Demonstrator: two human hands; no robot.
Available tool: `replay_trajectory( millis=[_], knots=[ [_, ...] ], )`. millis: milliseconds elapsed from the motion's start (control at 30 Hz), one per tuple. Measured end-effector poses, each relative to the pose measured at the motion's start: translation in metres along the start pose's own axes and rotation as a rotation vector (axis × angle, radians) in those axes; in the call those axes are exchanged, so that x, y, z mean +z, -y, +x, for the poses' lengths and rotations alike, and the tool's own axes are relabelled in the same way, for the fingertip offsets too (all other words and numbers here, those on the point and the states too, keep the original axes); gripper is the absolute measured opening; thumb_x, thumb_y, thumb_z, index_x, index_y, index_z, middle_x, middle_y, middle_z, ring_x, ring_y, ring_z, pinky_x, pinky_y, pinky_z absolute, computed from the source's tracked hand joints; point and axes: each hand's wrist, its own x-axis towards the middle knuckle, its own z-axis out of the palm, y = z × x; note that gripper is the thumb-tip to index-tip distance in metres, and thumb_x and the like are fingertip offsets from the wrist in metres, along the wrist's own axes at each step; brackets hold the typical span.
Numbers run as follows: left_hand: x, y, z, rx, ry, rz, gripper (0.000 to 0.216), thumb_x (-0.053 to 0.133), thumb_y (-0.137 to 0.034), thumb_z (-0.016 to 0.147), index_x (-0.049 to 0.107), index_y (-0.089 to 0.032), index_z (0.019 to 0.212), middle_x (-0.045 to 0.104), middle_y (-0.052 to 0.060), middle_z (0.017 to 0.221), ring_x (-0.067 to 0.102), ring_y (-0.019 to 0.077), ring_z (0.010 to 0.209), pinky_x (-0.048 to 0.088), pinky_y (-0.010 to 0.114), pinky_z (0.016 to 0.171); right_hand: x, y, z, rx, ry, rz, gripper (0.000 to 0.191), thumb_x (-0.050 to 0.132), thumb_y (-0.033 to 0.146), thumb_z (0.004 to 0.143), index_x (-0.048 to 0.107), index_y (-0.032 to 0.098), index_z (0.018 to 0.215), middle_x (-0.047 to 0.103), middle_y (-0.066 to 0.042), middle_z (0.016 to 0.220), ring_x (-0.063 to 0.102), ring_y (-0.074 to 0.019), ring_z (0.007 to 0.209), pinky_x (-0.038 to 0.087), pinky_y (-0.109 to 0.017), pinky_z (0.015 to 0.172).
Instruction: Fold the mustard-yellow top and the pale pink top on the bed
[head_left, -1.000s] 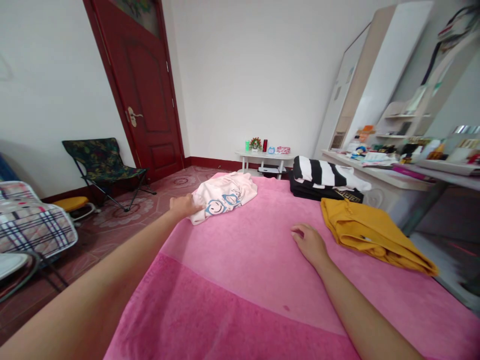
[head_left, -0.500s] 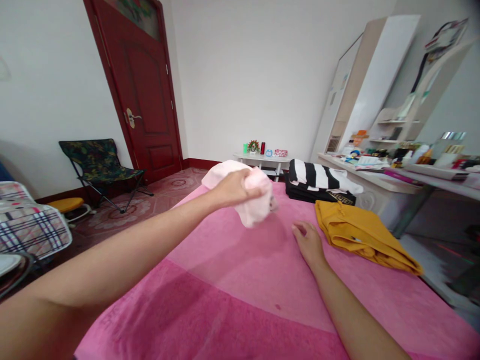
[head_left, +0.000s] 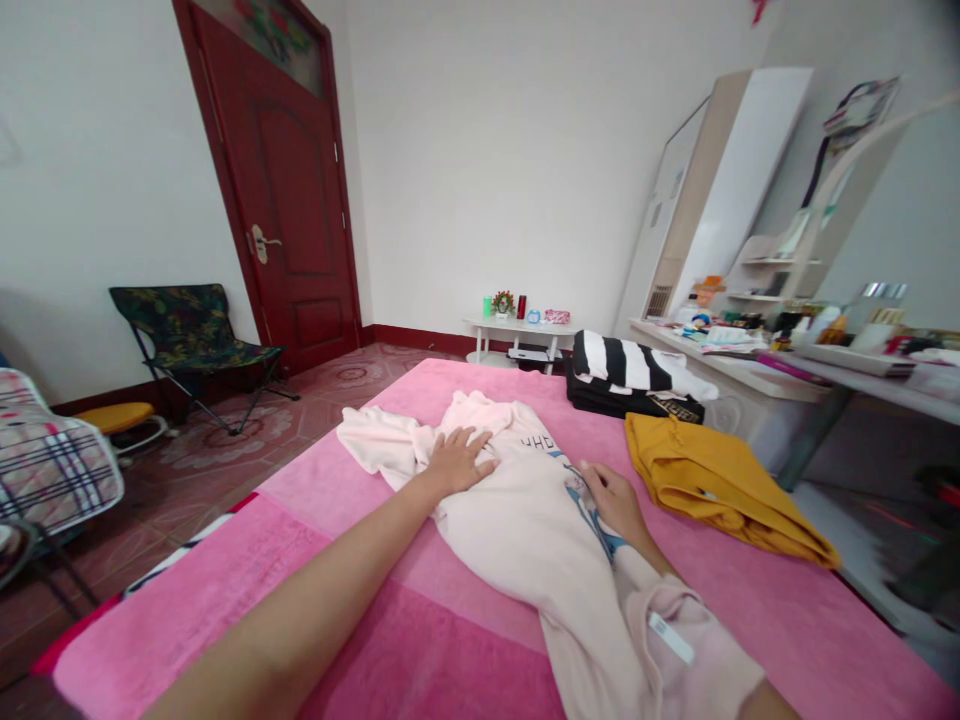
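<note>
While reaching over a bed (head_left: 322,485) covered in two shades of pink, has a pale pink garment (head_left: 517,535) lying rumpled diagonally across it, down to the bottom of the view. To the right on the same bed, sees a folded yellow garment (head_left: 720,490) near the edge. Farther off, at the far right corner, sees a black-and-white striped garment (head_left: 634,360) on top of folded black cloth (head_left: 611,396). Has the right forearm (head_left: 652,545) partly under the pale pink garment. Rests the left grip (head_left: 456,463) on it, palm down, spread flat and taking hold of nothing. Has the right grip (head_left: 613,497) at its right side, partly curled beside a blue print (head_left: 580,492); cannot tell from this angle about any pinch on the garment. Sees a small white label (head_left: 671,637) on the part over the forearm.
</note>
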Motion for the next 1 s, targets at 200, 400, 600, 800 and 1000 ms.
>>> replay_trajectory(
  millis=[200,400,600,800,1000],
  knots=[
    [0.018,0.013,-0.005,-0.071,-0.103,-0.004,0.054,0.042,-0.05,0.088,0.042,-0.022,0.135,0.047,0.014,0.133,0.045,0.0282,0.121,0.033,0.042,0.102,0.002,-0.001,0.002,0.005,-0.018,0.044,0.041,0.047,0.052,0.08,0.067,0.019,0.093,0.071,-0.006,0.094,0.062,-0.0221,0.089,0.047,-0.032,0.079],
    [-0.011,0.05,-0.014,-0.307,-0.149,0.165,0.046,0.039,-0.04,0.09,0.044,-0.019,0.131,0.046,0.014,0.132,0.045,0.0268,0.12,0.036,0.039,0.099,0.002,0.003,-0.001,0.032,-0.064,0.072,0.043,0.049,0.055,0.079,0.066,0.018,0.094,0.07,-0.008,0.094,0.063,-0.0224,0.088,0.048,-0.033,0.08],
    [-0.025,0.091,-0.036,-0.335,-0.002,0.204,0.041,0.042,-0.043,0.088,0.051,-0.022,0.123,0.055,0.01,0.125,0.048,0.0262,0.117,0.037,0.038,0.096,-0.003,0.015,-0.004,0.017,-0.176,0.181,0.043,0.057,0.054,0.074,0.067,0.015,0.09,0.069,-0.01,0.092,0.062,-0.0237,0.087,0.048,-0.037,0.082],
    [-0.017,0.09,-0.038,-0.321,-0.062,0.159,0.041,0.043,-0.042,0.087,0.053,-0.021,0.121,0.055,0.013,0.123,0.047,0.0287,0.117,0.034,0.042,0.097,-0.028,0.096,-0.005,-0.064,-0.069,0.388,0.032,0.053,0.044,0.081,0.065,0.019,0.098,0.067,-0.008,0.101,0.061,-0.021,0.094,0.048,-0.034,0.082],
    [-0.022,0.093,-0.039,-0.31,-0.157,0.04,0.028,0.049,-0.034,0.083,0.06,-0.02,0.104,0.063,0.008,0.107,0.055,0.0237,0.104,0.04,0.034,0.091,0.019,0.174,-0.036,-0.384,0.601,-0.014,0.046,0.061,0.023,0.072,0.058,0.025,0.118,0.059,-0.005,0.121,0.061,-0.0159,0.082,0.047,-0.03,0.077]
  ],
)
